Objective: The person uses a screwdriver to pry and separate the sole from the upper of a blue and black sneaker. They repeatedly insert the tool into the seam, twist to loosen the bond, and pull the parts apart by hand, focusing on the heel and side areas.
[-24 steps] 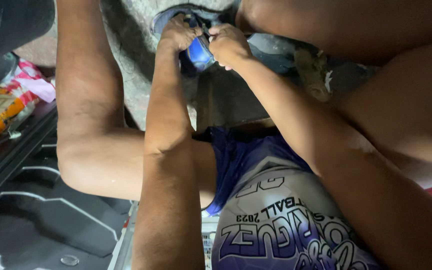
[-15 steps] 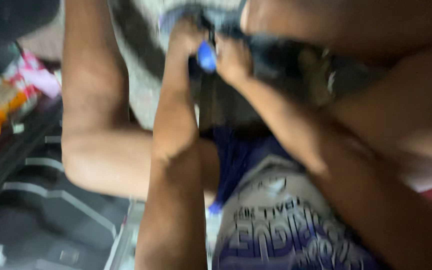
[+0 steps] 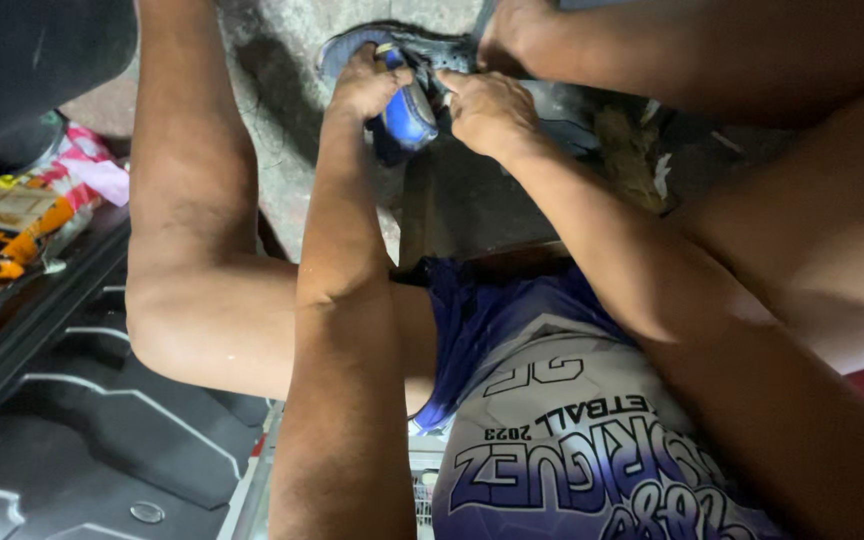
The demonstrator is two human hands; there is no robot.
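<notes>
while both hands work a small blue object down by the shoe

while the person sits with knees spread, the left hand (image 3: 367, 88) and right hand (image 3: 487, 105) meet at the top of the view, low over a concrete floor (image 3: 282, 130). left grip is closed around a small blue rounded object (image 3: 410, 115), fingers curled over its top. right grip sits just beside it, fingertips pinched narrow at the object's right edge, touching it; exactly what the fingertips hold is too small to tell. object is right against a dark blue shoe (image 3: 352, 45) on the floor. blue and white printed shorts (image 3: 552, 440) fill the lower middle. black rubber car mat (image 3: 62, 430) lies at lower left, colourful packets (image 3: 12, 220) on the left edge.
</notes>
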